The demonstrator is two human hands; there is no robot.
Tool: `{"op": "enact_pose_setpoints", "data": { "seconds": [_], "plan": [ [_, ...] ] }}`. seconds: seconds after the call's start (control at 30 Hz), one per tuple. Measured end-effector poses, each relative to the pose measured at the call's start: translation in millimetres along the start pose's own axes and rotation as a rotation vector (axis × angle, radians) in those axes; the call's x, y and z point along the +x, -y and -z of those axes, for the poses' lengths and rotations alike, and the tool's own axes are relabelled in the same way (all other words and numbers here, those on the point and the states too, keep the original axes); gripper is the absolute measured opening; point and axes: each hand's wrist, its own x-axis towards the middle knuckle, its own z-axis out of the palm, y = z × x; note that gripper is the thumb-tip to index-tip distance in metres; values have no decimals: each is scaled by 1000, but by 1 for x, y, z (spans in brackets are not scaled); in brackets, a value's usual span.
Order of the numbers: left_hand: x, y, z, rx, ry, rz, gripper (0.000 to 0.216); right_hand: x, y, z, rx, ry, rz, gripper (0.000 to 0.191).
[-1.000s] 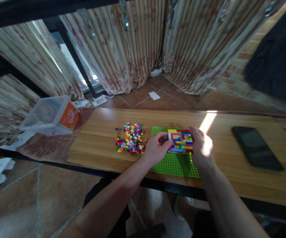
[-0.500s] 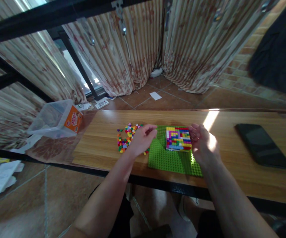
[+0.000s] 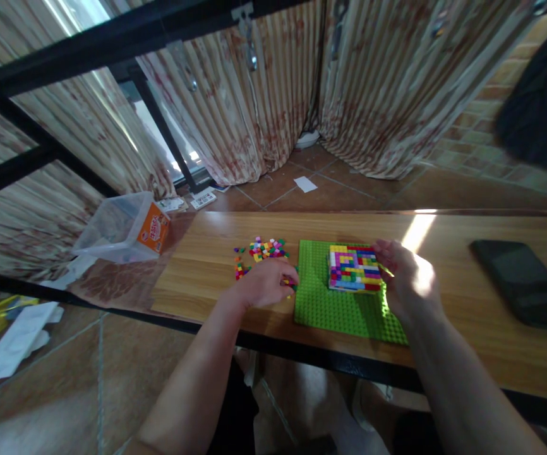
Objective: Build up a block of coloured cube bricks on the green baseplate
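A flat block of many-coloured toy bricks (image 3: 355, 270) sits on a green studded baseplate (image 3: 321, 309). My right hand (image 3: 408, 275) is at the block's right side, its curled fingers against the edge; the thumb side is partly hidden. Over the right part of a pile of small loose toy bricks (image 3: 266, 248) is my left hand (image 3: 266, 282). Its fingers are bent downward, with a gap between thumb and forefinger where coloured bricks show. The hand covers part of the pile.
A dark phone or tablet (image 3: 527, 283) lies to the right on the wooden table (image 3: 198, 265). Beyond the table's left end stands a clear plastic tub (image 3: 117, 230) with an orange label. Curtains hang behind, and a white paper (image 3: 306, 184) lies on the floor.
My left hand has come down from beside the baseplate's left edge into the loose bricks. My right hand stays at the block's right side. The whole view has shifted slightly.
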Motion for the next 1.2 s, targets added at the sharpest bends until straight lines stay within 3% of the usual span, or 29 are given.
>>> {"op": "enact_pose_setpoints", "data": {
  "seconds": [0.47,0.8,1.0,1.2],
  "plan": [
    [3,-14,-15,294,-56,29,15,0,-2,1,-13,6,37,22],
    [4,-14,-10,312,-78,54,19,0,0,0,20,15,-13,23],
    [1,-8,-7,274,-111,85,6,1,-1,0,-36,28,24,25],
    [1,-7,-10,294,-120,107,9,1,0,-1,-34,19,13,26]
  ]
}}
